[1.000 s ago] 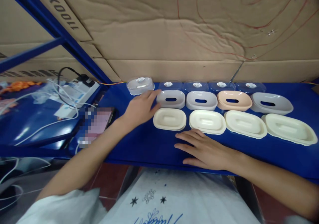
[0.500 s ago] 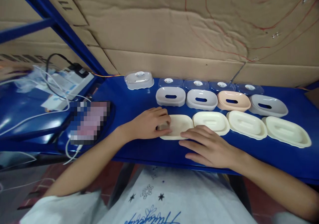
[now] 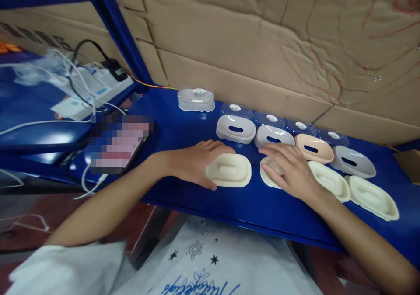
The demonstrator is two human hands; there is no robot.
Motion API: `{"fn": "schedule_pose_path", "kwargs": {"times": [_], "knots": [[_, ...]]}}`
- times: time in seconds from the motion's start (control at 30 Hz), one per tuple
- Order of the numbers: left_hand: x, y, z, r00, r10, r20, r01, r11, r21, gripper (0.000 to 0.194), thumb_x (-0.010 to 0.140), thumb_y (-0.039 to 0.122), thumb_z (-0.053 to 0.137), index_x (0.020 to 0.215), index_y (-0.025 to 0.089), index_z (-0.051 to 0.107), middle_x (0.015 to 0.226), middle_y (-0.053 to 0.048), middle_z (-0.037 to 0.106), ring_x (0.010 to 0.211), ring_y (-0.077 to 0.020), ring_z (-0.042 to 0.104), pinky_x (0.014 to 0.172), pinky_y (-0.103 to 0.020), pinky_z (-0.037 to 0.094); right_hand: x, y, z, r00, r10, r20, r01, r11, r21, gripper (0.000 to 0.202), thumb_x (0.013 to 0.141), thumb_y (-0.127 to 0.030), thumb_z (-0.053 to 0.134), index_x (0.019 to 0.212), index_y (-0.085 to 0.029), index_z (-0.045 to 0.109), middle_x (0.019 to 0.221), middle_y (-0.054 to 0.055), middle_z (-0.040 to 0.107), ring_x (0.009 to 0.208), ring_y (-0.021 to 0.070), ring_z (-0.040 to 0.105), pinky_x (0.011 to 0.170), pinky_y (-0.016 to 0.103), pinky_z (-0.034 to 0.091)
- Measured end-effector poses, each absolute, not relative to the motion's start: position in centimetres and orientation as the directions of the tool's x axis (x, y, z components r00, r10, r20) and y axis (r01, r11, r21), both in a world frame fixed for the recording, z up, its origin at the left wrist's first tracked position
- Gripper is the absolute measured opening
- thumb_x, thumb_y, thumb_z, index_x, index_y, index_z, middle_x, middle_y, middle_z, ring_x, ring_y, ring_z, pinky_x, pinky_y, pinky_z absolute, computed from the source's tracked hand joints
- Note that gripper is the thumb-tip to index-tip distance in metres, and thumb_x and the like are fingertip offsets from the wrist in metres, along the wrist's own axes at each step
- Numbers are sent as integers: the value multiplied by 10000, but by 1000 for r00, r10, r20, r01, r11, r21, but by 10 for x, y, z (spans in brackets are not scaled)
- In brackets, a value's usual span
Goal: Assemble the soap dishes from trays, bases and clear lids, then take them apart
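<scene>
My left hand (image 3: 198,164) spans the left end of a cream oval soap dish base (image 3: 233,171), its thumb at the near rim and its fingers at the far rim. The base lies on the blue tabletop. My right hand (image 3: 292,168) reaches over a second cream base (image 3: 268,178), fingers stretched out and thumb apart. Its fingertips overlap the near edge of a grey slotted dish (image 3: 271,134); contact cannot be made out. Two further cream bases, one partly behind my right wrist (image 3: 328,179) and one at the right (image 3: 374,196), complete the row.
Behind stand a grey dish (image 3: 235,128), a peach dish (image 3: 313,147) and another grey dish (image 3: 354,161). Clear lids (image 3: 236,110) line the cardboard wall. A covered dish (image 3: 196,99) stands at the back left. A phone (image 3: 121,144) and power strip (image 3: 95,96) lie left.
The first cream base has slid left with my left hand, leaving a gap beside the second. My right hand has moved right and farther back, over the second base. The view has turned slightly.
</scene>
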State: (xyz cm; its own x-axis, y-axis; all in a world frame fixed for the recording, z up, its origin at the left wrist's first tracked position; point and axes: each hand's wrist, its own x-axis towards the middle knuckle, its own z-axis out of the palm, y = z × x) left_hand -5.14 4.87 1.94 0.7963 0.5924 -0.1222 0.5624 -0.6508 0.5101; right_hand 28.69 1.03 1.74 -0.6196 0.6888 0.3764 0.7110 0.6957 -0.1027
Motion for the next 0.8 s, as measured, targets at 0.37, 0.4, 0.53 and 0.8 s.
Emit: {"fn": "schedule_pose_path", "kwargs": {"times": [0.37, 0.4, 0.53, 0.8], "knots": [[-74, 68, 21, 727, 648, -226, 665, -585, 464, 1123, 831, 615, 893, 1738, 303, 309, 1783, -153, 397, 1675, -434, 312, 1350, -607, 278, 237, 102, 12, -591, 803, 79, 804, 594, -34, 709, 1134, -525, 498, 1745, -184, 385, 1812, 245, 352, 1625, 492, 402, 1283, 687, 339], [-75, 68, 20, 729, 646, -225, 664, -589, 460, 1124, 831, 617, 895, 1740, 300, 315, 1783, -157, 392, 1678, -436, 301, 1354, -608, 268, 234, 104, 10, -597, 799, 78, 799, 600, -33, 688, 1129, -518, 512, 1729, -196, 416, 1792, 242, 387, 1598, 486, 438, 1272, 686, 347], [-76, 67, 22, 733, 645, -218, 655, -582, 481, 1009, 821, 596, 910, 1668, 320, 436, 1682, -126, 493, 1596, -405, 417, 1324, -569, 330, 226, 111, 5, -573, 810, 127, 808, 584, -80, 723, 1023, -540, 689, 1621, -163, 537, 1626, 255, 530, 1492, 470, 519, 1246, 651, 361], [-80, 66, 26, 636, 736, -230, 739, -497, 454, 941, 727, 593, 921, 1514, 278, 512, 1506, -110, 593, 1475, -381, 525, 1216, -493, 456, 227, 106, 16, -554, 826, 108, 803, 564, -195, 734, 909, -525, 777, 1545, -232, 556, 1613, 190, 567, 1376, 469, 547, 1151, 637, 402]]}}
